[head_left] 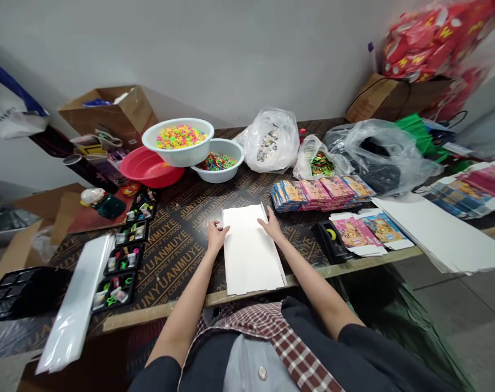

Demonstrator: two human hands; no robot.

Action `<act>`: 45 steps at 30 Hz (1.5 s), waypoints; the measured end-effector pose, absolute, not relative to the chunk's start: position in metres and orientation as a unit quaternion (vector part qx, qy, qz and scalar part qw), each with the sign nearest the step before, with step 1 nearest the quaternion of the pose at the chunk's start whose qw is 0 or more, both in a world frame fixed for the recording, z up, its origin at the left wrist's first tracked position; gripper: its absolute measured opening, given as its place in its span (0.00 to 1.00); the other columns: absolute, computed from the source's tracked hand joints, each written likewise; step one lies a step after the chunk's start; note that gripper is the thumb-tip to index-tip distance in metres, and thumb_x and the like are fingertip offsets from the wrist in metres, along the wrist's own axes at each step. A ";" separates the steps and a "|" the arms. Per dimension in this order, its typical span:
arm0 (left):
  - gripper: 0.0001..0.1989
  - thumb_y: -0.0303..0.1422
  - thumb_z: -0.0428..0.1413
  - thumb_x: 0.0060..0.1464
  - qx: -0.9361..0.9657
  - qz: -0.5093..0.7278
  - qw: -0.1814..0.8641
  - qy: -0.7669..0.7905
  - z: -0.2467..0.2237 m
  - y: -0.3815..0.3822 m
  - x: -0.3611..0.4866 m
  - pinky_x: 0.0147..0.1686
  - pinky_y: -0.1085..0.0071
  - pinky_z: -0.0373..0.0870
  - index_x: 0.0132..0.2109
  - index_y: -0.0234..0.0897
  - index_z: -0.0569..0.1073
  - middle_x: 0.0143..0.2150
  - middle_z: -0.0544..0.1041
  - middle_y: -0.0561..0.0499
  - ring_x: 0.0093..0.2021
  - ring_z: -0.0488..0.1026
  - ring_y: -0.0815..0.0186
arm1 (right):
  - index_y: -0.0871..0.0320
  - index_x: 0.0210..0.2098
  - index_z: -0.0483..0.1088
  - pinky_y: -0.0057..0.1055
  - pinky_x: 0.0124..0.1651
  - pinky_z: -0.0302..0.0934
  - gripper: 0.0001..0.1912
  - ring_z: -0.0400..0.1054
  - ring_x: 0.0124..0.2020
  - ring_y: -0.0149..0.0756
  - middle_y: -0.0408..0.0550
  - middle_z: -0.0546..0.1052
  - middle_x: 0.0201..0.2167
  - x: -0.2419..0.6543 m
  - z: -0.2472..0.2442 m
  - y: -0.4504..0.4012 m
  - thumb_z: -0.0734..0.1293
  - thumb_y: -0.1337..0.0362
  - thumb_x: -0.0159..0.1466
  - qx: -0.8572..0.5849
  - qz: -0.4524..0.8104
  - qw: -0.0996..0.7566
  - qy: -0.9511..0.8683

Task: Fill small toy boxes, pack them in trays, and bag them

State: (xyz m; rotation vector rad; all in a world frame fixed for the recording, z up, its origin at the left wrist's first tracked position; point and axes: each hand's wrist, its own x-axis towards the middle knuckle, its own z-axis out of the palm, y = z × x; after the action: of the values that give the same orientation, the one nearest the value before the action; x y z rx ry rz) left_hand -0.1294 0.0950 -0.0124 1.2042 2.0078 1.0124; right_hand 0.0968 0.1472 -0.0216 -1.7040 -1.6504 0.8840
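A white cardboard blank [253, 256] lies lengthwise in front of me, its near end at the table's front edge. It has narrow raised flaps at its far corners. My left hand [218, 235] grips its left edge near the far end, thumb on top and fingers curled at the side. On the opposite edge, my right hand [272, 224] holds it in the same way, thumb on the white face. The fingertips under the edges are partly hidden. Beyond my right hand stand rows of small printed boxes [316, 193], blue and pink.
Right: a black tape dispenser [331, 242], flat printed cartons [359, 234], stacked white sheets [447, 231]. Left: black trays of small toys [123, 261], clear plastic sleeves [78, 305]. Behind: a white basin [178, 155] of colourful bits, a red basin [149, 177], plastic bags [272, 139].
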 end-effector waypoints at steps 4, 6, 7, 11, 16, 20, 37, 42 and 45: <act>0.35 0.21 0.62 0.37 0.422 0.437 0.362 0.707 -0.019 0.101 -0.124 0.49 0.61 0.68 0.56 0.35 0.68 0.45 0.76 0.45 0.45 0.74 0.56 | 0.55 0.53 0.68 0.44 0.65 0.54 0.24 0.60 0.65 0.48 0.56 0.71 0.60 0.088 -0.034 0.146 0.67 0.54 0.58 -0.575 0.448 0.369 -0.577; 0.30 0.22 0.61 0.35 0.411 0.460 0.396 0.680 -0.024 0.099 -0.122 0.47 0.64 0.68 0.51 0.35 0.72 0.43 0.78 0.47 0.44 0.74 0.57 | 0.55 0.46 0.70 0.44 0.60 0.59 0.23 0.66 0.58 0.49 0.54 0.76 0.53 0.090 -0.040 0.141 0.68 0.47 0.56 -0.548 0.488 0.389 -0.557; 0.25 0.25 0.61 0.36 0.405 0.468 0.407 0.672 -0.026 0.098 -0.122 0.46 0.65 0.69 0.47 0.35 0.73 0.41 0.78 0.47 0.43 0.74 0.58 | 0.55 0.43 0.70 0.42 0.56 0.62 0.24 0.69 0.53 0.48 0.53 0.78 0.48 0.092 -0.042 0.139 0.67 0.44 0.56 -0.540 0.503 0.391 -0.549; 0.10 0.37 0.59 0.44 0.378 0.484 0.443 0.653 -0.032 0.096 -0.130 0.39 0.67 0.68 0.32 0.35 0.73 0.31 0.77 0.48 0.36 0.74 0.61 | 0.56 0.31 0.67 0.35 0.38 0.64 0.30 0.72 0.33 0.41 0.47 0.77 0.29 0.105 -0.047 0.140 0.66 0.33 0.51 -0.535 0.543 0.383 -0.522; 0.14 0.35 0.62 0.36 0.354 0.489 0.464 0.648 -0.030 0.107 -0.147 0.34 0.69 0.66 0.34 0.35 0.74 0.26 0.75 0.53 0.30 0.73 0.63 | 0.57 0.26 0.67 0.30 0.33 0.58 0.25 0.66 0.28 0.35 0.42 0.71 0.22 0.110 -0.046 0.160 0.74 0.43 0.45 -0.555 0.535 0.385 -0.507; 0.18 0.34 0.67 0.31 0.367 0.467 0.470 0.653 -0.028 0.115 -0.156 0.31 0.71 0.64 0.32 0.35 0.73 0.22 0.73 0.56 0.26 0.70 0.67 | 0.55 0.30 0.67 0.27 0.31 0.55 0.24 0.61 0.25 0.32 0.34 0.66 0.18 0.105 -0.044 0.172 0.77 0.50 0.42 -0.567 0.510 0.386 -0.519; 0.10 0.36 0.66 0.36 0.664 0.166 0.386 0.619 -0.010 0.136 -0.163 0.31 0.71 0.64 0.26 0.37 0.76 0.22 0.74 0.53 0.28 0.72 0.64 | 0.60 0.24 0.72 0.28 0.33 0.59 0.15 0.68 0.27 0.34 0.44 0.76 0.22 0.109 -0.012 0.191 0.75 0.55 0.51 -0.449 0.424 0.116 -0.778; 0.04 0.27 0.59 0.41 0.761 0.074 0.252 0.594 -0.007 0.138 -0.150 0.38 0.67 0.65 0.28 0.38 0.77 0.29 0.79 0.46 0.39 0.76 0.55 | 0.61 0.43 0.75 0.31 0.42 0.59 0.16 0.73 0.41 0.44 0.53 0.81 0.36 0.089 0.002 0.183 0.70 0.73 0.54 -0.410 0.312 0.032 -0.856; 0.06 0.27 0.57 0.44 0.794 0.030 0.193 0.576 -0.007 0.132 -0.143 0.40 0.65 0.67 0.32 0.37 0.77 0.32 0.79 0.42 0.41 0.77 0.54 | 0.61 0.52 0.71 0.33 0.42 0.60 0.21 0.74 0.44 0.49 0.59 0.81 0.42 0.080 0.007 0.172 0.66 0.74 0.59 -0.359 0.175 -0.066 -0.914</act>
State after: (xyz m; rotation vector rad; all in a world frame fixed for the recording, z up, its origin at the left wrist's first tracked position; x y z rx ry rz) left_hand -0.1429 0.1323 -0.0072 2.2280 1.6149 0.0854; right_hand 0.0797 0.1715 0.0067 -1.1790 -2.9997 0.5743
